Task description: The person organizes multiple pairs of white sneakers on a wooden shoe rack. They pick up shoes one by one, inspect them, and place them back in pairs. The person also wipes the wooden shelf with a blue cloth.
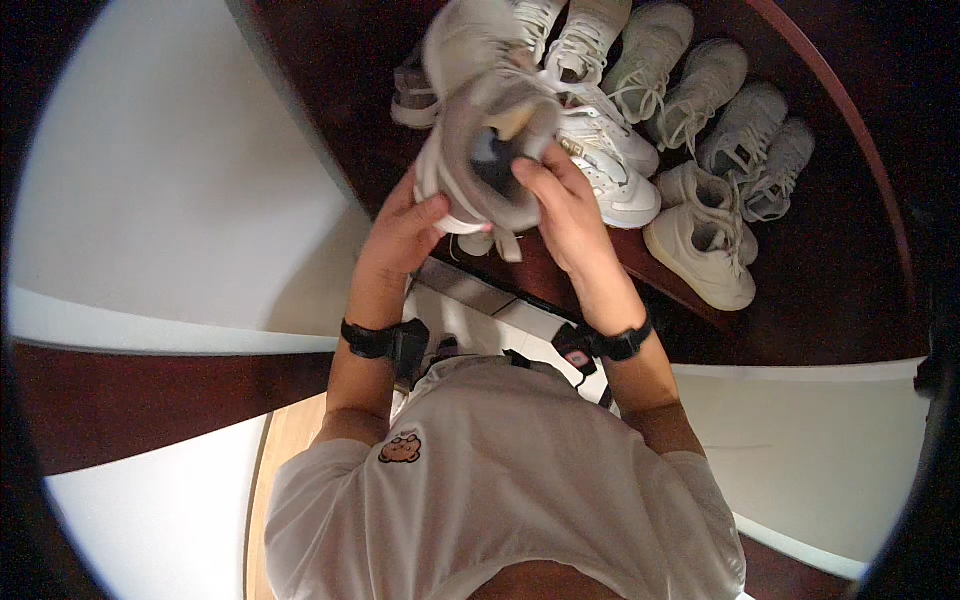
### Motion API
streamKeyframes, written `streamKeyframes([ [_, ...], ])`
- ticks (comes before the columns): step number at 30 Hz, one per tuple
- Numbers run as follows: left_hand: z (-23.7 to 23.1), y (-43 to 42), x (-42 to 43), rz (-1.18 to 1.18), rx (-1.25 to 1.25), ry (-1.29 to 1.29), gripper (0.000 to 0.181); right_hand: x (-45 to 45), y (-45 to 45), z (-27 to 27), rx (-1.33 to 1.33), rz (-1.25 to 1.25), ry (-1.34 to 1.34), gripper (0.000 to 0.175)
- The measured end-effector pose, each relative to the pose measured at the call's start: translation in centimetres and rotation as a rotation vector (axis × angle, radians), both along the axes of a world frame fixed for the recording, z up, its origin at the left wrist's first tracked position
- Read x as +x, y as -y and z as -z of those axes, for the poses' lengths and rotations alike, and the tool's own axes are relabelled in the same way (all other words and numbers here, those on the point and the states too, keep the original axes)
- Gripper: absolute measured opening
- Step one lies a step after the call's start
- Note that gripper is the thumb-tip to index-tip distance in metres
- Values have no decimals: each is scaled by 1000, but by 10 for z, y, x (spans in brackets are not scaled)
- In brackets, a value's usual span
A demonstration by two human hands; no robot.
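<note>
Both hands hold a light-coloured shoe [469, 97] in front of me, blurred, with its toe pointing away and its dark inside facing up. My left hand [405, 229] grips its left side low down, by the white edge. On the other side, my right hand [566, 206] clasps the collar, with the thumb at the rim of the opening. Whether a second shoe is held with it, I cannot tell. Just right of the held shoe, a white sneaker [619, 191] rests among others, partly covered by my right hand.
Several white and grey lace-up shoes [701, 82] stand on a dark reddish-brown shelf [840, 247]. A pair of off-white shoes [701, 255] sits near its front edge, at right. Another shoe [412, 94] is at left, by the pale wall [172, 165].
</note>
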State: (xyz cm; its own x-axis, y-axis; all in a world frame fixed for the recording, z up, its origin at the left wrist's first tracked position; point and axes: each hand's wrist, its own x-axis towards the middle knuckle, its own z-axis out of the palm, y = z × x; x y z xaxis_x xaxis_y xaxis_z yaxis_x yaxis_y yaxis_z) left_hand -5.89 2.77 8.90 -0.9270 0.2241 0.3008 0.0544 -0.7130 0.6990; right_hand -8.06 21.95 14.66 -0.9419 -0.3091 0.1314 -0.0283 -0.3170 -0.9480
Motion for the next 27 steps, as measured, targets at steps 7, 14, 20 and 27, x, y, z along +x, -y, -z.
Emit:
streamKeyframes([
  [7,34,34,-34,-39,-36,9,85,-12,30,16,11,-23,-49,89],
  [14,55,53,-95,87,-2,-39,80,-12,41,37,380,177,-529,100],
  [20,67,41,-133,153,9,33,78,-39,33,64,721,378,-688,43],
  [27,67,33,-145,-36,-76,29,71,-57,31,71,807,492,-933,27],
])
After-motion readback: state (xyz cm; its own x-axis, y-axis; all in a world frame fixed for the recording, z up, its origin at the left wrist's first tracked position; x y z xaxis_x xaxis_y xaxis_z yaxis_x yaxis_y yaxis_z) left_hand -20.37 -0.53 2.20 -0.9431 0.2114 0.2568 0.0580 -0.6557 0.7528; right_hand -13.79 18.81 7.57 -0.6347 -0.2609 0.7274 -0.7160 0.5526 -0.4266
